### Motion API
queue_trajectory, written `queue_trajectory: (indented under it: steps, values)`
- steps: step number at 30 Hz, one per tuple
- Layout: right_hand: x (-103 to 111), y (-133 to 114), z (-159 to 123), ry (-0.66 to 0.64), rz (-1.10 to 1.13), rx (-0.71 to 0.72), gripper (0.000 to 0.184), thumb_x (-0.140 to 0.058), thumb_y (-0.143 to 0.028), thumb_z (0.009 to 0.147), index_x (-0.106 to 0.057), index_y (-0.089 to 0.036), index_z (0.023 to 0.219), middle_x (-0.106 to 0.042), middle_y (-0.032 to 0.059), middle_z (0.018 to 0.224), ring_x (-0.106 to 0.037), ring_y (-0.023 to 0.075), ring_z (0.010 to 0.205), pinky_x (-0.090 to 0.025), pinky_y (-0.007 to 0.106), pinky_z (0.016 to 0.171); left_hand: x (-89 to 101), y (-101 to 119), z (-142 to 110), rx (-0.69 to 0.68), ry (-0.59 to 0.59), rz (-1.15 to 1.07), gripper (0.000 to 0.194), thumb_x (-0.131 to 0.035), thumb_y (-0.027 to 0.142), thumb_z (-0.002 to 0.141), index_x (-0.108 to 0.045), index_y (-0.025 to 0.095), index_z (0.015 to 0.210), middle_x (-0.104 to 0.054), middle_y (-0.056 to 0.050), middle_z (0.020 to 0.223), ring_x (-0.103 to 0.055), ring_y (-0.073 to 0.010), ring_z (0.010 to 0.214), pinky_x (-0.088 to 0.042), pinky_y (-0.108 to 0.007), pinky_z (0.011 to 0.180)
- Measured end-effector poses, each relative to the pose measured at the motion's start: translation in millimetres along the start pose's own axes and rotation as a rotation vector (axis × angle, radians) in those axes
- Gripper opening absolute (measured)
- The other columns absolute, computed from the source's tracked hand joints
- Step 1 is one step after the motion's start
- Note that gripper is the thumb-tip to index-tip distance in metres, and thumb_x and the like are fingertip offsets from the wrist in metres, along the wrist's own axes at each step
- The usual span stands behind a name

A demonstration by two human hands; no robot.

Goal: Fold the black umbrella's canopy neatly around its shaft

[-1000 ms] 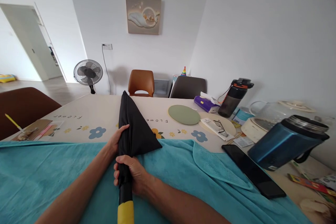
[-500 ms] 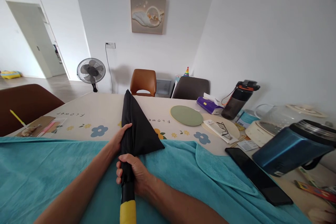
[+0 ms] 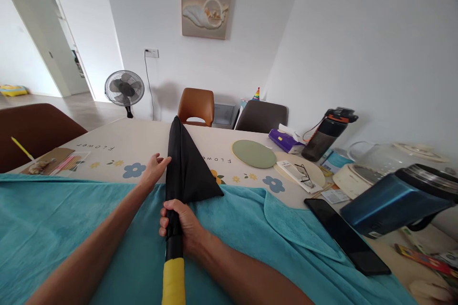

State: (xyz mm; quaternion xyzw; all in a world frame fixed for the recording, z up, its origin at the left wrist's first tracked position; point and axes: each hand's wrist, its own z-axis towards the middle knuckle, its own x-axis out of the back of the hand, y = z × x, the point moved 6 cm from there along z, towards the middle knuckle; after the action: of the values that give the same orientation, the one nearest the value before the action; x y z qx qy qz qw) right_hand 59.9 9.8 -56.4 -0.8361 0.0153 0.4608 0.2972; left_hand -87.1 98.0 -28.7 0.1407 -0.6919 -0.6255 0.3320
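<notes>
A folded black umbrella points away from me over the table, a loose triangular flap of its fabric spread to the right. My right hand is wrapped round its lower shaft, just above the yellow grip. Beside the canopy on the left is my left hand, its fingers apart; a fingertip reaches the fabric's edge, and whether it touches I cannot tell. Beneath both arms lies a turquoise towel.
At the right are a phone, a blue tumbler, a glass kettle, a dark bottle, a tissue pack, glasses and a green mat. Pencils lie at the left; a fan stands beyond.
My left hand has let go of the canopy and moved slightly left and up, fingers opening. My right hand keeps its hold on the shaft. The view has tilted down slightly.
</notes>
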Motion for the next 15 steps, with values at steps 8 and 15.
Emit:
queue_trajectory:
  steps: [8, 15]
  values:
    - [-1.2, 0.0, 3.2, 0.024, -0.034, -0.001, 0.01, -0.058, -0.019, 0.071, -0.052, -0.011, 0.066, -0.052, -0.0016, 0.055, -0.048, 0.0077, 0.043, -0.042, 0.021, 0.038, -7.9, 54.4, -26.6, -0.355, -0.035, 0.279, 0.031, -0.047, 0.033, 0.074, -0.059, 0.018, 0.099, -0.062, -0.005, 0.1, -0.058, -0.0189, 0.089, -0.044, -0.03, 0.08]
    - [-5.2, -1.9, 0.1, 0.004, -0.033, 0.023, 0.006, -0.056, -0.015, 0.068, -0.05, -0.013, 0.066, -0.05, -0.0021, 0.051, -0.047, 0.0089, 0.042, -0.042, 0.022, 0.038, -72.3, 101.7, -93.3, -0.846, -0.521, 0.628, 0.03, -0.041, 0.025, 0.079, -0.06, 0.02, 0.103, -0.06, -0.003, 0.106, -0.052, -0.0171, 0.1, -0.039, -0.028, 0.088]
